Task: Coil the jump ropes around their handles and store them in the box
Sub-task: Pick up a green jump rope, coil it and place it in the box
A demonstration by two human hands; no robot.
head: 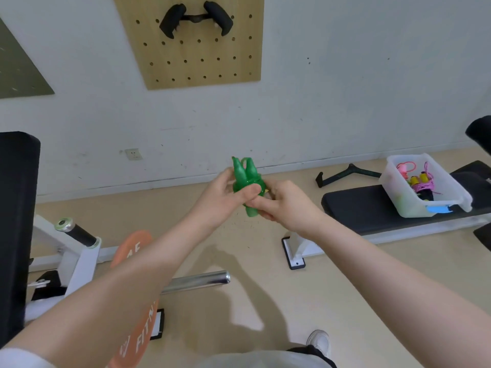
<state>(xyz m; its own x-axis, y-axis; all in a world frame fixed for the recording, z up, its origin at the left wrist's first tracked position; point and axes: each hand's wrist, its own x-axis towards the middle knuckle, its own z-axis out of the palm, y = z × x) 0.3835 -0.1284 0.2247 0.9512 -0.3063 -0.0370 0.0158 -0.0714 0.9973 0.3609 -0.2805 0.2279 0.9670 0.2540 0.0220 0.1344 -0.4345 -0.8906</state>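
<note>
I hold a green jump rope point(245, 175) in front of me, its two handles side by side and upright, with green cord wound around their middle. My left hand point(225, 197) grips the bundle from the left, thumb across the coil. My right hand point(284, 204) pinches the lower right side of the coil; the cord's end is hidden under the fingers. A translucent white box point(398, 197) sits on the black bench pad at the right, holding coiled ropes: a pink one point(405, 170) and one with yellow handles and purple cord point(422, 183).
The black bench point(358, 208) with a white foot point(297, 248) stands to the right. A black bar attachment point(342, 175) lies by the wall. An orange weight plate point(135, 301) on a chrome bar point(202, 281) and a white machine frame point(77, 251) are at left.
</note>
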